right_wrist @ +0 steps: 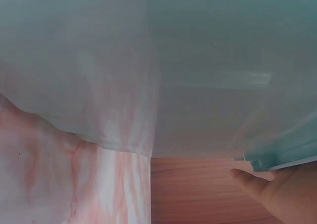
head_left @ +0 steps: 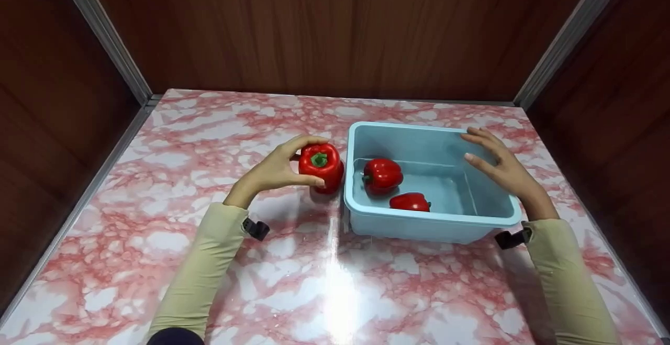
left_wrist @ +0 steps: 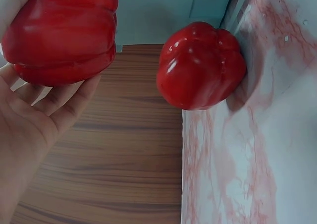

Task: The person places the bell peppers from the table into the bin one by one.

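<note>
My left hand grips a red bell pepper between thumb and fingers, its green stem facing up. In the left wrist view this pepper is clear of the table. A second bell pepper rests on the table just beside the bin, mostly covered by the held one in the head view. Over the right end of a light blue plastic bin, my right hand has its fingers extended, close to the rim. Inside the bin lie two more red peppers, one at the left and one near the front wall.
The table has a red and white marbled top. Dark wood-grain panels with grey metal corner strips enclose it at the back and both sides. A dark round object shows at the bottom edge, over the left sleeve.
</note>
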Demonstrator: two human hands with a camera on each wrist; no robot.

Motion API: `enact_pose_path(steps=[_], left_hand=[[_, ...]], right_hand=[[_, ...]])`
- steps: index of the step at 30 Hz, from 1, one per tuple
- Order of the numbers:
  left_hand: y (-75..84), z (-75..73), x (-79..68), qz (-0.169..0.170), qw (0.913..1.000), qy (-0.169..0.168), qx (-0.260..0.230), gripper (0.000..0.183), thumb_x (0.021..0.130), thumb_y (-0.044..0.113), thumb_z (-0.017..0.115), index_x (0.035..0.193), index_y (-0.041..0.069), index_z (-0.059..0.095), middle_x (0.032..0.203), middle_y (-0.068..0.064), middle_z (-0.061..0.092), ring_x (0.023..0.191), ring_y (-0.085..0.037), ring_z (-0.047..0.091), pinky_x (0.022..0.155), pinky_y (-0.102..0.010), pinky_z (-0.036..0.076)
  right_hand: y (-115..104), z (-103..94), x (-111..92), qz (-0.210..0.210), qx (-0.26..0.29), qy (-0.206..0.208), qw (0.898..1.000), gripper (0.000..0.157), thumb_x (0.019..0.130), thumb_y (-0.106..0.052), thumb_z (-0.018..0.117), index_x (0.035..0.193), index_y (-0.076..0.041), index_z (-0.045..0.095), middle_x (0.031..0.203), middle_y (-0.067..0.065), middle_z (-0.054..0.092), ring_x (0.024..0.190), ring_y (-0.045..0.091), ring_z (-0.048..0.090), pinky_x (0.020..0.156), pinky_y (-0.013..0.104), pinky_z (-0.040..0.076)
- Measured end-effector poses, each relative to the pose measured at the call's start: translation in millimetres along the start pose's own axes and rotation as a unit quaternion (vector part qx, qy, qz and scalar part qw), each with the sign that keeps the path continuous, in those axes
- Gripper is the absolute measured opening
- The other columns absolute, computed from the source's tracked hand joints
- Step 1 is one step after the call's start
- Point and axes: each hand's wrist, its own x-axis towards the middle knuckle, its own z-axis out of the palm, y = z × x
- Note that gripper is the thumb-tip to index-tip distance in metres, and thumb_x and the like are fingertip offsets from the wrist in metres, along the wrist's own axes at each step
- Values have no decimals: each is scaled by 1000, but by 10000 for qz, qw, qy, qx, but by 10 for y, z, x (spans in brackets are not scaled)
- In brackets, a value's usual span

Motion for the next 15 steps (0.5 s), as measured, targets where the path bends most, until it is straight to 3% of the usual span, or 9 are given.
enact_pose_path(steps=[10, 15], left_hand=[[19, -17, 32, 61, 10000, 49, -10, 75, 68, 34, 82, 133, 18, 48, 128, 6, 53, 114, -11, 51, 94, -35, 46], [40, -23, 39, 11, 9999, 95, -76, 74, 68, 27, 83, 133, 22, 48, 128, 2, 53, 114, -13, 51, 94, -37, 46]], right_hand=[[2, 1, 5, 33, -34, -9, 10000, 48, 91, -24, 60, 137, -22, 46, 151, 5, 25, 142, 20, 9, 107, 64, 8], [-6, -5, 1, 54, -63, -20, 10000, 49, 91, -24, 60, 137, -22, 46, 151, 4, 25, 142, 21, 7, 107, 65, 7]])
